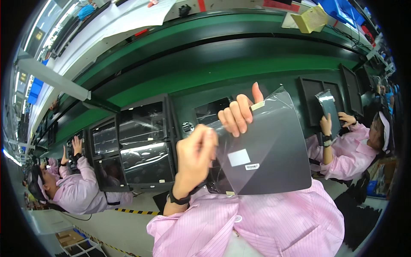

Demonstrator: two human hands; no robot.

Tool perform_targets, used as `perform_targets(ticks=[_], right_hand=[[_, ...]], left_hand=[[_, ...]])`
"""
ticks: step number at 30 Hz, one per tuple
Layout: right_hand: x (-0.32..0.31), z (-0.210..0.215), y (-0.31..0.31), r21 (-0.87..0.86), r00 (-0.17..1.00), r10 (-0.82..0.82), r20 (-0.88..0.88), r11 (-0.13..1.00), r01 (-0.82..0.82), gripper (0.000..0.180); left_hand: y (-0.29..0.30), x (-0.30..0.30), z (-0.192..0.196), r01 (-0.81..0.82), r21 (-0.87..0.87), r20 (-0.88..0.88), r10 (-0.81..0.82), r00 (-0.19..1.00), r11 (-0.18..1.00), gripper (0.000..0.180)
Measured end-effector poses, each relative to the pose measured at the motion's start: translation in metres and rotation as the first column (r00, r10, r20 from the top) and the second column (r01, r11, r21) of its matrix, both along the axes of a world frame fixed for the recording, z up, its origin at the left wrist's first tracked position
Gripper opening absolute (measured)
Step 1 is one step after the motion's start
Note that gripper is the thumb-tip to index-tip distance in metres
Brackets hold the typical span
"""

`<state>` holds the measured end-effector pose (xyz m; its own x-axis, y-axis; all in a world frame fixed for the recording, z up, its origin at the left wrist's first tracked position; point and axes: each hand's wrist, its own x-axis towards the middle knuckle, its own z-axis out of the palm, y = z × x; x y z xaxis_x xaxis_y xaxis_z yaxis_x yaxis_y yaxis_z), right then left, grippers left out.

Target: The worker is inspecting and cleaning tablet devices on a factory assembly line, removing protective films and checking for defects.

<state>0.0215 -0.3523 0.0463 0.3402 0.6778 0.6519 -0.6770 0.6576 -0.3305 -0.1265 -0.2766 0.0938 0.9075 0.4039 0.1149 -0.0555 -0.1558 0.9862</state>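
At the centre of the frame, a dark panel (278, 145) was found held up, its edge gripped by the right hand (240, 115), fingers curled over the upper left and thumb raised. The left hand (195, 154) was seen with fingers curled in at the panel's left edge; owing to blur, it could not be told whether film was pinched there. A white label (239, 157) was in place. Clear film (280, 95) was noted creased, its corner loose at the upper right; a yellow tab (230, 193) was visible at the lower edge. The film work was judged unfinished; whether film was being laid or lifted could not be determined. Left of centre, film-covered panels (143, 128) were seated in a divided black tray (170, 128). At far right, another panel (329, 105) was held by a co-worker (346, 158).
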Motion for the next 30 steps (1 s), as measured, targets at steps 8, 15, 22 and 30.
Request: perform_targets(ticks=[8,15,22,30], right_hand=[[0.018,-0.005,0.000,0.256,0.998,0.009,0.068,0.966,-0.026,0.066],[0.046,-0.014,0.012,0.449,0.987,0.060,0.149,0.885,-0.121,0.058],[0.049,-0.022,0.033,0.495,0.996,0.062,0.063,0.865,-0.085,0.052],[0.058,-0.011,0.019,0.452,0.999,0.051,0.005,0.891,-0.048,0.054]], left_hand=[[0.001,-0.013,-0.011,-0.250,-0.052,0.132,0.255,0.958,0.967,0.027],[0.004,-0.008,-0.012,-0.262,-0.036,0.148,0.264,0.953,0.965,0.029],[0.031,0.007,0.016,-0.061,-0.159,0.070,0.073,0.995,0.985,0.032],[0.026,0.023,0.019,0.020,-0.198,0.159,0.012,0.987,0.980,0.034]])
